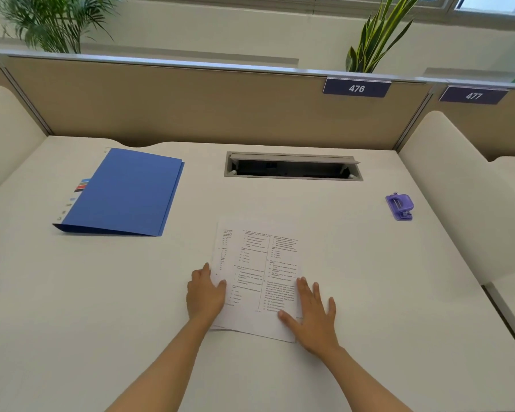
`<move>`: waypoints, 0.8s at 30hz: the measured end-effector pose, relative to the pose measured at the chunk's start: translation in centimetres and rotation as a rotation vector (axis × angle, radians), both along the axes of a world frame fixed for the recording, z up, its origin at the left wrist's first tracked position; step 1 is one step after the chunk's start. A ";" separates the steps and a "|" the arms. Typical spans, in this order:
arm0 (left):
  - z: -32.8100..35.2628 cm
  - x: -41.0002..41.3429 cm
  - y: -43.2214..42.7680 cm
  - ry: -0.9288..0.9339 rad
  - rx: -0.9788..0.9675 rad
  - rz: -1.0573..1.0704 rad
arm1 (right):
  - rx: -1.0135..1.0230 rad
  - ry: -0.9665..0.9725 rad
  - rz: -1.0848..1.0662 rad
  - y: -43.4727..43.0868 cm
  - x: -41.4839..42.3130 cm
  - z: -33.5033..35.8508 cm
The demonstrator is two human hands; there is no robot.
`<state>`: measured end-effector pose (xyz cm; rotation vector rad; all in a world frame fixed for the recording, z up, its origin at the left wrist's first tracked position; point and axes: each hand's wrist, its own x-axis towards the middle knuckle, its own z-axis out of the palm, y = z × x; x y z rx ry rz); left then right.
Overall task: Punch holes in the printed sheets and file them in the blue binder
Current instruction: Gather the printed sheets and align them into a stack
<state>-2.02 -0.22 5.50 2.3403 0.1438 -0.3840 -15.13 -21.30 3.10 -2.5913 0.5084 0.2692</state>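
Hands: left hand (204, 295), right hand (314, 316) flat on printed sheets (256, 263) | 1 blue binder (125, 191) | 1 hole punch (400, 206)

This is an open-plan office or study hall with numbered seats. Well beyond the left hand (204, 295) and right hand (314, 313), a tan partition panel (191, 105) fences the white bench (72, 292), and cream side dividers (446, 188) stand out to each side. Blue number plate 476 (356, 88) and number plate 477 (473, 96) hang on the panel, ahead and to the right of the right hand. A cable hatch (293, 168) is sunk into the bench ahead of both hands. A palm (51, 25) and a snake plant (378, 40) rise behind the panel.
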 end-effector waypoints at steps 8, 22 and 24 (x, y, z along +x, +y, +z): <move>1.0 -0.4 -2.3 0.068 0.135 -0.074 | -0.043 0.016 0.004 0.1 0.1 -0.3; 1.9 1.4 -1.2 0.178 -0.220 0.074 | 0.021 -0.014 0.011 -0.2 0.0 -0.4; 1.7 1.4 -1.2 0.209 -0.282 0.102 | 0.024 -0.012 0.012 -0.2 0.1 -0.3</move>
